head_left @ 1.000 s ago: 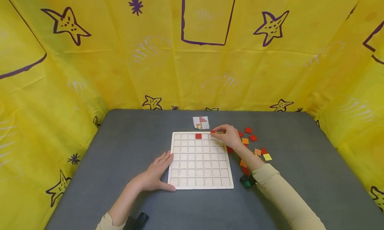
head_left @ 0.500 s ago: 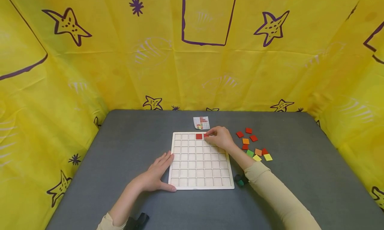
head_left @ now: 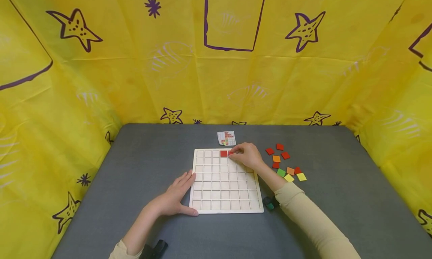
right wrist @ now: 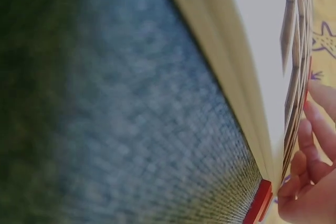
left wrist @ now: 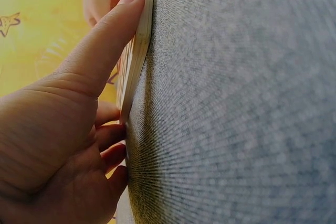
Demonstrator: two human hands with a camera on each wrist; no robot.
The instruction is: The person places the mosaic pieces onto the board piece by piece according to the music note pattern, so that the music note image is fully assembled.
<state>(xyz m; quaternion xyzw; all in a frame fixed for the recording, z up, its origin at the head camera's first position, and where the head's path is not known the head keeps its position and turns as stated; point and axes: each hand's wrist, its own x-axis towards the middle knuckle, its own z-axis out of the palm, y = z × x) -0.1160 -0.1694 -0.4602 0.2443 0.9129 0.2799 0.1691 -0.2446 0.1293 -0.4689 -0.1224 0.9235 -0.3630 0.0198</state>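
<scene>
A white square grid board (head_left: 216, 185) lies on the dark table. In its top row sits one red tile (head_left: 224, 154). My right hand (head_left: 248, 155) pinches a second red tile (head_left: 230, 152) between thumb and fingers, over the cell just right of the first; whether it is fully seated is hidden by the fingertips. My left hand (head_left: 173, 197) rests against the board's left side, fingers extended along the edge and thumb at the near-left corner. In the left wrist view, the thumb (left wrist: 113, 32) touches the board's wooden edge (left wrist: 137, 56).
A small printed card (head_left: 226, 138) with a coloured grid pattern lies behind the board. Loose square tiles are scattered right of it: several red (head_left: 285, 155), orange (head_left: 276, 158), yellow (head_left: 301, 176) and a green one (head_left: 281, 172). Yellow patterned cloth (head_left: 216, 86) hangs behind the table.
My right hand has moved left along the top row with the red tile, up to the cell beside the first one, then nearly stopped. My left hand stays in place.
</scene>
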